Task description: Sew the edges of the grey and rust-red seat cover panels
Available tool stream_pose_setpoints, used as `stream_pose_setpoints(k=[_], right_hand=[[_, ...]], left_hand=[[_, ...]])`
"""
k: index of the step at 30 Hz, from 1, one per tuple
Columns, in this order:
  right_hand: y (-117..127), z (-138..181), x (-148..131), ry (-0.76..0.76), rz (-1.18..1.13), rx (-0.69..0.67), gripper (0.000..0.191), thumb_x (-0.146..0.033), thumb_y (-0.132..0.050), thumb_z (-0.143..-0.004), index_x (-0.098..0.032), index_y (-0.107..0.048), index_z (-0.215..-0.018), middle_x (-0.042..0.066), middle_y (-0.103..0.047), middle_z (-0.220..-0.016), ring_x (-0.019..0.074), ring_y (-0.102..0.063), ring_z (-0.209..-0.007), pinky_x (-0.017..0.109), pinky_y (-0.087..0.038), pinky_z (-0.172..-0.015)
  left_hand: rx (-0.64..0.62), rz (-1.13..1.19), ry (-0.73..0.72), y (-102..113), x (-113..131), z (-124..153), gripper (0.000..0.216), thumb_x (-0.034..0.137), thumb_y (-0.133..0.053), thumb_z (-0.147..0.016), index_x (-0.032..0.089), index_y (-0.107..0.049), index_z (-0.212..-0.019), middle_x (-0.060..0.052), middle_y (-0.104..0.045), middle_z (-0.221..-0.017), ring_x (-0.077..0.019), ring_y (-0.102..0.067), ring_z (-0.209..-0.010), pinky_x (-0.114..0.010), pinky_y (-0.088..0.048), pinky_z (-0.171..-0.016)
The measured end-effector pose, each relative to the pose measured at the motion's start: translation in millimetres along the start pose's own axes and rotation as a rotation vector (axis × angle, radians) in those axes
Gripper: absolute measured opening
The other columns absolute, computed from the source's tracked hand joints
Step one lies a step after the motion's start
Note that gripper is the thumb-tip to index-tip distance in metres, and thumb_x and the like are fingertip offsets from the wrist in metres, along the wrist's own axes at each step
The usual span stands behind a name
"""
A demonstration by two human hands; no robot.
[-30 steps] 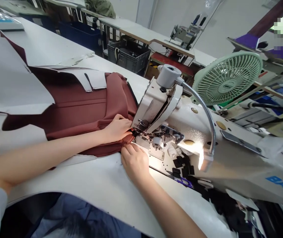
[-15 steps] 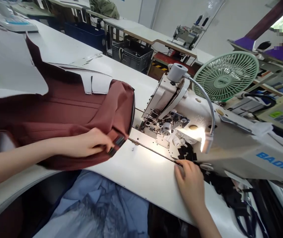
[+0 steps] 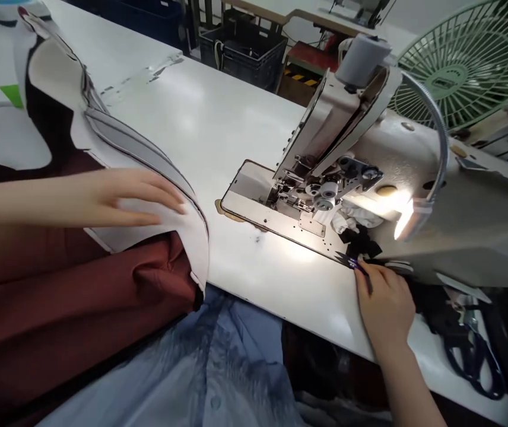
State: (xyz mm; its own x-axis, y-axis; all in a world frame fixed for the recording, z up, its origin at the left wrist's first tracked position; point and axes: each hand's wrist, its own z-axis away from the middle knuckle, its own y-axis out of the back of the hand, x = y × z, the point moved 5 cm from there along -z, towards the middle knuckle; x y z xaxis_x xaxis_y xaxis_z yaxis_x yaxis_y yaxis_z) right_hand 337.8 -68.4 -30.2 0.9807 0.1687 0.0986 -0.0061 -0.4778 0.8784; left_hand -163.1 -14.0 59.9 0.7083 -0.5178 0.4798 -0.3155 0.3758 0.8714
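Observation:
My left hand [image 3: 133, 198] lies with stretched fingers on the white backing [image 3: 194, 240] of a sewn maroon fabric piece [image 3: 116, 290]. The piece hangs over the table's front edge at the left, its dark-trimmed rim curving up from there. On the right, my right hand [image 3: 387, 302] rests on the table with its fingers closed round small thread snips [image 3: 351, 261]. Their dark pointed blades and a bit of purple show past my fingertips. Left of the snips stands the sewing machine [image 3: 329, 148], its lamp [image 3: 408, 220] lit over the metal bed plate [image 3: 254, 207].
Dark-handled scissors [image 3: 476, 362] lie at the lower right. Black scraps [image 3: 361, 242] sit beside the machine's base. A green fan [image 3: 454, 71] stands behind it, and a grey crate [image 3: 245, 56] is beyond the white table [image 3: 218, 118].
My left hand has let go of the maroon piece's corner and now lies flat on its white side. The piece has turned and shifted toward me. The snips show clearly in my right hand.

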Motion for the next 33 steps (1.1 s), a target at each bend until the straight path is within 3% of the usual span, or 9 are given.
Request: stream_pose_setpoints(k=[3, 5, 9, 13, 17, 21, 26, 30, 33], right_hand=[[-1, -2, 2, 0.041, 0.006, -0.03, 0.031, -0.03, -0.049, -0.1, -0.015, -0.07, -0.116, 0.013, -0.071, -0.104, 0.0264, -0.061, -0.092, 0.04, -0.049, -0.086], [-3, -5, 5, 0.074, 0.021, -0.068, 0.031, -0.03, -0.048, -0.1, -0.015, -0.071, -0.114, 0.013, -0.072, -0.103, 0.0261, -0.062, -0.091, 0.04, -0.048, -0.084], [-2, -8, 6, 0.081, 0.014, -0.098, 0.029, -0.029, -0.047, -0.099, -0.015, -0.072, -0.106, 0.014, -0.071, -0.099, 0.0267, -0.062, -0.091, 0.041, -0.047, -0.083], [8, -4, -17, -0.131, -0.145, -0.048, 0.03, -0.032, -0.039, -0.1, -0.016, -0.063, -0.106, 0.016, -0.069, -0.097, 0.028, -0.063, -0.09, 0.041, -0.049, -0.079], [15, 0, -85, -0.282, -0.536, -0.303, 0.027, -0.039, -0.035, -0.102, -0.021, -0.056, -0.102, 0.005, -0.067, -0.077, 0.0197, -0.063, -0.064, 0.031, -0.048, -0.061], [22, -13, -174, -0.07, -0.75, -0.583, 0.02, -0.04, -0.052, -0.098, -0.024, -0.056, -0.108, 0.002, -0.068, -0.085, 0.0163, -0.064, -0.068, 0.026, -0.048, -0.06], [11, -43, -231, 0.198, -0.667, -0.571, 0.015, -0.035, -0.052, -0.1, -0.024, -0.06, -0.105, 0.001, -0.068, -0.09, 0.0156, -0.064, -0.076, 0.025, -0.044, -0.062], [-1, -48, -230, 0.304, -0.56, -0.535, 0.021, -0.037, -0.046, -0.103, -0.024, -0.063, -0.102, 0.001, -0.066, -0.087, 0.0165, -0.063, -0.081, 0.026, -0.042, -0.064], [1, -39, -189, 0.244, -0.505, -0.4, 0.024, -0.037, -0.046, -0.103, -0.022, -0.064, -0.107, 0.005, -0.066, -0.088, 0.019, -0.061, -0.083, 0.029, -0.044, -0.07]], left_hand=[[-0.237, -0.06, -0.282, -37, 15, -42, 0.037, 0.033, -0.067, -0.083, 0.042, -0.069, -0.119, 0.001, -0.061, -0.136, -0.0234, -0.053, -0.126, -0.036, -0.032, -0.113], [-0.349, -0.025, -0.357, -59, 20, -58, 0.039, 0.029, -0.069, -0.08, 0.044, -0.071, -0.116, 0.0, -0.06, -0.138, -0.0255, -0.048, -0.132, -0.037, -0.026, -0.117], [-0.344, 0.181, -0.349, -70, 22, -63, 0.024, 0.029, -0.058, -0.09, 0.041, -0.077, -0.098, 0.0, -0.068, -0.124, -0.0211, -0.058, -0.119, -0.033, -0.022, -0.116], [-0.314, 0.338, -0.289, -70, 17, -62, 0.027, 0.043, -0.054, -0.094, 0.032, -0.074, -0.08, 0.001, -0.074, -0.087, -0.0161, -0.065, -0.085, -0.03, -0.029, -0.109], [-0.298, 0.289, -0.235, -79, 13, -72, 0.038, 0.046, -0.045, -0.097, 0.024, -0.064, -0.073, 0.003, -0.071, -0.076, -0.0147, -0.06, -0.074, -0.033, -0.028, -0.104], [-0.292, 0.271, -0.246, -81, 13, -75, 0.042, 0.049, -0.039, -0.098, 0.023, -0.063, -0.074, 0.002, -0.07, -0.074, -0.016, -0.059, -0.075, -0.034, -0.028, -0.104], [-0.32, 0.286, -0.285, -83, 12, -73, 0.036, 0.043, -0.039, -0.098, 0.028, -0.071, -0.088, 0.002, -0.075, -0.092, -0.0173, -0.062, -0.089, -0.034, -0.025, -0.106], [-0.294, 0.259, -0.302, -82, 11, -75, 0.031, 0.04, -0.044, -0.097, 0.033, -0.073, -0.096, 0.003, -0.075, -0.097, -0.0167, -0.064, -0.094, -0.033, -0.024, -0.107], [-0.14, 0.155, -0.301, -64, 5, -65, 0.03, 0.052, -0.055, -0.091, 0.029, -0.074, -0.097, 0.0, -0.073, -0.102, -0.0204, -0.063, -0.104, -0.035, -0.026, -0.11]])
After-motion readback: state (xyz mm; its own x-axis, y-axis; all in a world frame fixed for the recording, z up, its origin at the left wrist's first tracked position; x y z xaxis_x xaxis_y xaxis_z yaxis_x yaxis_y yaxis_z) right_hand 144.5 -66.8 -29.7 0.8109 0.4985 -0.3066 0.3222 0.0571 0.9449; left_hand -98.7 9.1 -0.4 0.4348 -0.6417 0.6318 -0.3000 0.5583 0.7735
